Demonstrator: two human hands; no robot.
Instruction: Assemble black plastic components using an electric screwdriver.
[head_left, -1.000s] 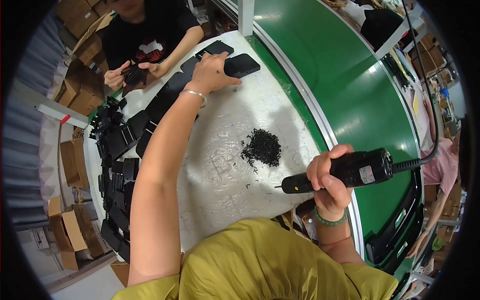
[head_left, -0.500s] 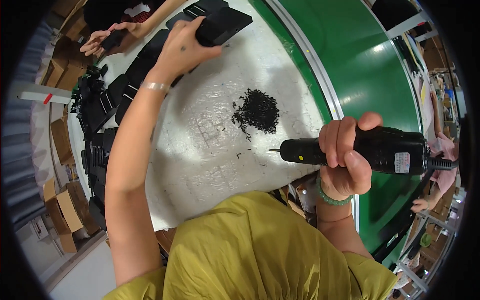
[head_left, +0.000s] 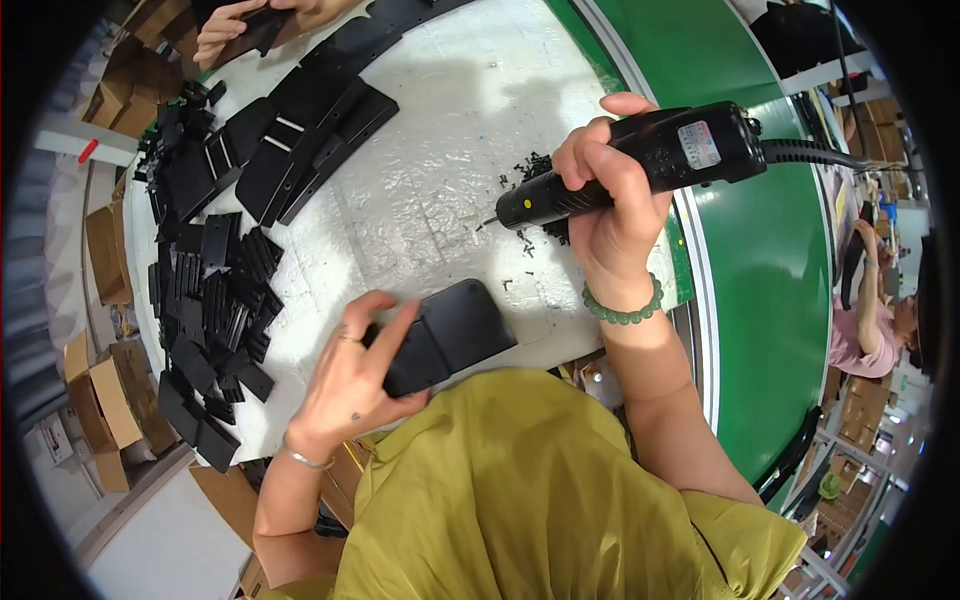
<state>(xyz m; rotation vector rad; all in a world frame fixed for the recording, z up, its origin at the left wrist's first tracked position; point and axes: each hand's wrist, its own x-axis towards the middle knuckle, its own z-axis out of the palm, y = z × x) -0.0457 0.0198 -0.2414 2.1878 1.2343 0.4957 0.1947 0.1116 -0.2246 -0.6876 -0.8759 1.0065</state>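
Left hand (head_left: 350,385) has brought a black part (head_left: 445,335) near, grip closed on it; right hand (head_left: 610,210) clasps screwdriver (head_left: 640,160) over white table (head_left: 440,190).

White work surface with black plastic parts

The white surface (head_left: 440,190), scuffed and grey-marked, carried a heap of small black plastic plates (head_left: 215,320) along its left edge, several larger black panels (head_left: 300,150) laid overlapping near the far left, and a small pile of black screws (head_left: 540,195) toward the right, with a few loose ones scattered just beside it. A green conveyor belt (head_left: 790,280) ran along its right side.
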